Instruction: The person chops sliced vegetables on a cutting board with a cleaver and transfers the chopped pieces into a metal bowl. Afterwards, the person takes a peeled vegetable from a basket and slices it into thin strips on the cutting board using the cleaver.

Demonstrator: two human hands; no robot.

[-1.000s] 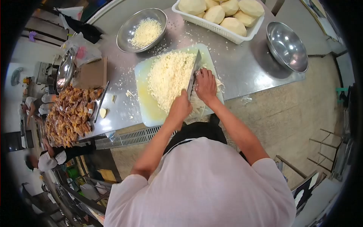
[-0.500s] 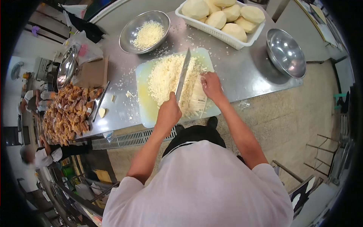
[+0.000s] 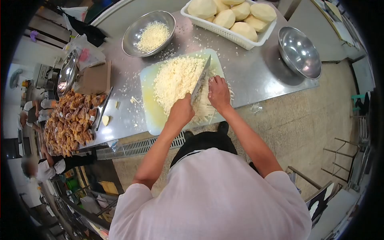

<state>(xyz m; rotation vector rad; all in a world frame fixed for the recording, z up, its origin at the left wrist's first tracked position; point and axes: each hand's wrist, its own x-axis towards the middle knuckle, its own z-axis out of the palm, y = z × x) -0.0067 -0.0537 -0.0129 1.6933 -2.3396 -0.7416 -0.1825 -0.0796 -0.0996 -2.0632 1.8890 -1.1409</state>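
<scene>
My left hand (image 3: 181, 112) is wrapped around the handle of a knife (image 3: 203, 76), its long blade pointing away from me over the cutting board (image 3: 149, 116). The fingers of my right hand (image 3: 219, 93) are curled down onto pale vegetable strips (image 3: 206, 110), just right of the blade. On the blade's left side lies a wide heap of finely chopped pale vegetable (image 3: 176, 82). Which vegetable the strips come from is not certain.
A metal bowl (image 3: 127, 39) of chopped bits stands behind the board. Beyond it, a white basket (image 3: 256, 43) holds several peeled roots. Another metal bowl (image 3: 300, 52) sits at the right edge. Brown packed items (image 3: 70, 124) pile up at left, near other people.
The knife has shifted right, closer to my right hand, and its blade now leans more to the right. My right hand has moved slightly left and its fingers point more forward.
</scene>
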